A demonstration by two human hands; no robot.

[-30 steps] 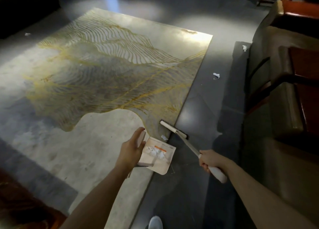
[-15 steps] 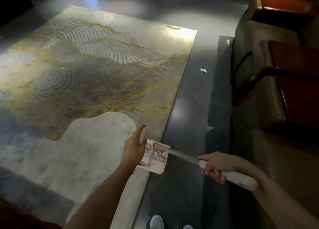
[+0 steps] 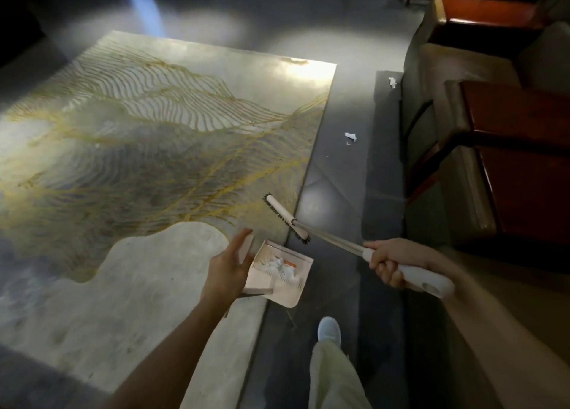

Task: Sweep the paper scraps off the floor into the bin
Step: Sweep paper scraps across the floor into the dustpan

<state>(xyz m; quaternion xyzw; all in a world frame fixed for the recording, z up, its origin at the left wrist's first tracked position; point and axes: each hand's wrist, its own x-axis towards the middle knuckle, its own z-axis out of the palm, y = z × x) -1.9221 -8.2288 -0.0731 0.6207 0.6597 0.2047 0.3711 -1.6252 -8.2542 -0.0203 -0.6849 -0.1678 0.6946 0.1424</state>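
Note:
My left hand [image 3: 227, 266] grips the handle of a white dustpan [image 3: 297, 288] that is lifted off the floor at the rug's edge. White paper scraps [image 3: 279, 266] lie inside the pan. My right hand [image 3: 389, 262] is closed around the white handle of a small broom [image 3: 288, 218]; its bristled head hangs just beyond the pan, over the rug's right edge. Two more paper scraps lie on the dark floor farther ahead, one [image 3: 351, 136] in the strip between rug and seats, one [image 3: 392, 81] near the seat's base. No bin is in view.
A large cream rug [image 3: 138, 149] with gold lines covers the floor on the left. Upholstered seats with red-brown wooden arms [image 3: 505, 149] line the right side. A dark floor strip [image 3: 336, 192] runs between them. My leg and pale shoe [image 3: 329, 330] stand on it.
The broom head swept the last scrap by the rug into the dustpan, then lifted out and forward. The view has moved forward and my foot has stepped in.

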